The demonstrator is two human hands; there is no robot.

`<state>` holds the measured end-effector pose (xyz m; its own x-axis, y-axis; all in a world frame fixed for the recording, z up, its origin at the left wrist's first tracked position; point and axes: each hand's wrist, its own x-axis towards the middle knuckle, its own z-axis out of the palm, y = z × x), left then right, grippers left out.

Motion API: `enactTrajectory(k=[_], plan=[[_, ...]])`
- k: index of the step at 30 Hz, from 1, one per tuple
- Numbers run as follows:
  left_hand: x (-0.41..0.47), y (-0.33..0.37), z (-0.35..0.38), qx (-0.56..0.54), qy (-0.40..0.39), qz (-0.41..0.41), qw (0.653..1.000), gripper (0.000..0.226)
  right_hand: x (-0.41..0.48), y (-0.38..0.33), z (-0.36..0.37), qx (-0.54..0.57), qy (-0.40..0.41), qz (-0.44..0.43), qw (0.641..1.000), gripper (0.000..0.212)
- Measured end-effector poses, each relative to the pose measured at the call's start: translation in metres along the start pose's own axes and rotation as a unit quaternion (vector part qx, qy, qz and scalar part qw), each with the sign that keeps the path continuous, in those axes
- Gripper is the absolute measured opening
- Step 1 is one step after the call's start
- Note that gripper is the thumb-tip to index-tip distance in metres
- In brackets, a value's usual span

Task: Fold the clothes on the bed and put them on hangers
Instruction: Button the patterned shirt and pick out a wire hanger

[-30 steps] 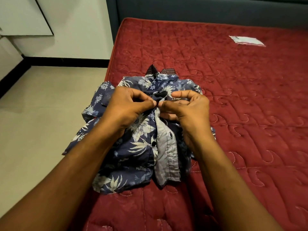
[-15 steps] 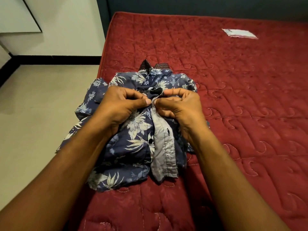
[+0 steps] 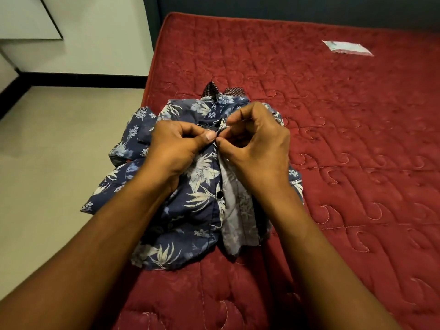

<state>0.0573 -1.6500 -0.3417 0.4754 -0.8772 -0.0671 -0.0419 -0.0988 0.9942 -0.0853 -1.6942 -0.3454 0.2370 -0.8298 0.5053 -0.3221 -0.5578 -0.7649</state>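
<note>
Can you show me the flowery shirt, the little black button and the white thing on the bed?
flowery shirt (image 3: 190, 210): head view, on its blue front panel.
black button (image 3: 219, 193): head view, on the button's middle.
white patch (image 3: 346, 47): head view, on the middle of the patch.

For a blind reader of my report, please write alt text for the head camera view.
The left hand and right hand pinch the front edges of a blue floral shirt together near its top, as if buttoning it. The shirt lies crumpled by the left edge of a red quilted mattress, with a white label farther back on the right.
</note>
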Motion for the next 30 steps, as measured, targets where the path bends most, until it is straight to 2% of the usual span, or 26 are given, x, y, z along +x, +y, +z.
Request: enactTrajectory(k=[4,7,9,12,13,14,19,21,23,27,30], plan=[[0.0,-0.005,0.006,0.024,0.011,-0.002,1.0,0.02,0.001,0.003,0.0,0.054,-0.023,0.065,0.996,0.04],[0.0,-0.007,0.011,0.001,0.013,-0.01,1.0,0.025,0.002,0.007,0.003,0.178,-0.011,0.144,0.973,0.044],[0.0,-0.008,0.012,-0.015,0.007,-0.014,1.0,0.023,0.003,0.006,0.003,0.315,-0.016,0.243,0.917,0.047],[0.001,-0.01,0.011,-0.009,-0.023,-0.024,0.999,0.021,0.003,0.005,-0.001,0.465,-0.054,0.409,0.783,0.043],[0.001,-0.01,0.009,0.008,-0.032,-0.026,0.999,0.021,0.003,0.006,-0.003,0.477,-0.065,0.435,0.761,0.043],[0.002,-0.01,0.008,0.027,-0.039,-0.025,0.999,0.02,0.004,0.007,-0.005,0.472,-0.075,0.446,0.757,0.043],[0.005,-0.005,0.003,0.1,-0.059,0.02,0.993,0.011,0.011,0.012,-0.014,0.399,-0.102,0.426,0.805,0.048],[0.005,-0.006,0.002,0.113,-0.072,0.037,0.99,0.011,0.011,0.011,-0.016,0.379,-0.103,0.425,0.815,0.044],[0.006,-0.007,0.001,0.136,-0.071,0.046,0.987,0.013,0.009,0.008,-0.015,0.347,-0.104,0.401,0.841,0.039],[0.013,-0.007,-0.007,0.135,-0.008,0.035,0.99,0.02,0.012,-0.001,-0.017,0.206,-0.137,0.296,0.923,0.029],[0.02,-0.005,-0.014,0.132,0.057,0.045,0.989,0.017,0.015,-0.007,-0.025,0.11,-0.238,0.27,0.926,0.037]])
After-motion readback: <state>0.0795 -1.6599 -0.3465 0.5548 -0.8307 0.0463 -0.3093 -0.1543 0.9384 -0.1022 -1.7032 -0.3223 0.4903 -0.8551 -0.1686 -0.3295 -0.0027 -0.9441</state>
